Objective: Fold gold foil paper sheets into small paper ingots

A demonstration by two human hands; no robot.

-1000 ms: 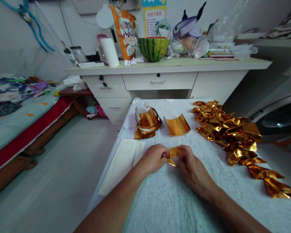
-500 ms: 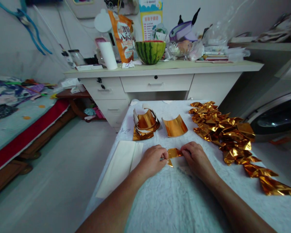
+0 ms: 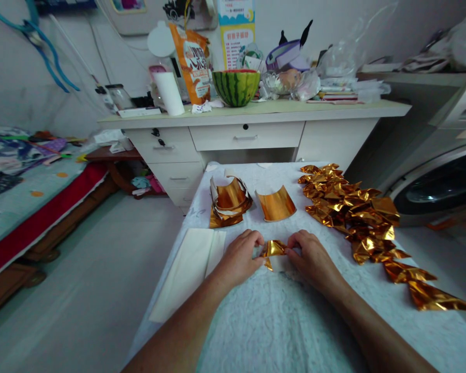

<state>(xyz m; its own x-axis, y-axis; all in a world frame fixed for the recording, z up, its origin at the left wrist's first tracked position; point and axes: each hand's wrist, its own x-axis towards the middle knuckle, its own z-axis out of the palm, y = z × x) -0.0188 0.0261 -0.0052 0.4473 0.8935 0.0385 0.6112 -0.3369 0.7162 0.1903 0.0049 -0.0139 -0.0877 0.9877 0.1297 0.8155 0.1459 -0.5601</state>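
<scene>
Between my hands is a small piece of gold foil paper [image 3: 274, 248], partly folded, with a pointed corner sticking out below. My left hand [image 3: 244, 257] pinches its left end, and my right hand [image 3: 307, 254] pinches its right end. Just beyond them lies a curved gold foil sheet [image 3: 276, 203]. To its left sits a stack of curled gold sheets [image 3: 230, 199] with white undersides. A pile of folded gold foil pieces [image 3: 349, 207] stretches along the table's right side. Fingertips hide parts of the piece I hold.
Folded white paper [image 3: 184, 274] lies on the cloth-covered table [image 3: 264, 331] by my left forearm. Behind stands a white desk [image 3: 248, 120] carrying a half watermelon [image 3: 236, 87] and an orange pouch [image 3: 194, 65]. A washing machine [image 3: 450, 166] is at right, a bed [image 3: 34, 207] at left.
The foil piece between my hands has gone from lying rather flat to being bent up and more folded. Both hands have drawn slightly closer together. The view has shifted a little.
</scene>
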